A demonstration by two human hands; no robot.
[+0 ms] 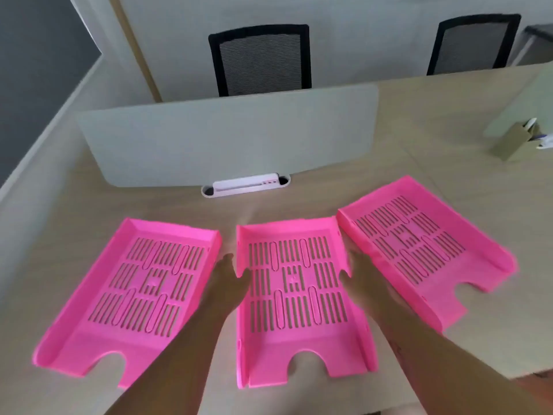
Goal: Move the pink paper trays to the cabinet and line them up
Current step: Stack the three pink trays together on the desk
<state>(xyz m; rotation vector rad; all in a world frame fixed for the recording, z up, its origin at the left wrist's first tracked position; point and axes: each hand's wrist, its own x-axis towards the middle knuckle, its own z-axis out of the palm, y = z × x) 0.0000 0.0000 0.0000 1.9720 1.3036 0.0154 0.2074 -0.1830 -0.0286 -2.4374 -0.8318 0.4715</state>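
Three pink slotted paper trays lie side by side on a beige desk. The left tray (pixel 131 298) is angled to the left. The middle tray (pixel 299 301) lies straight. The right tray (pixel 425 247) is turned to the right. My left hand (pixel 227 280) grips the middle tray's left wall, thumb over the rim. My right hand (pixel 363 274) grips its right wall the same way, in the gap beside the right tray. No cabinet is in view.
A grey divider panel (pixel 227 142) stands across the desk behind the trays, with a white power strip (pixel 245 185) at its foot. A cardboard pen holder (pixel 517 139) sits at the far right. Two black mesh chairs (pixel 260 58) stand beyond the desk.
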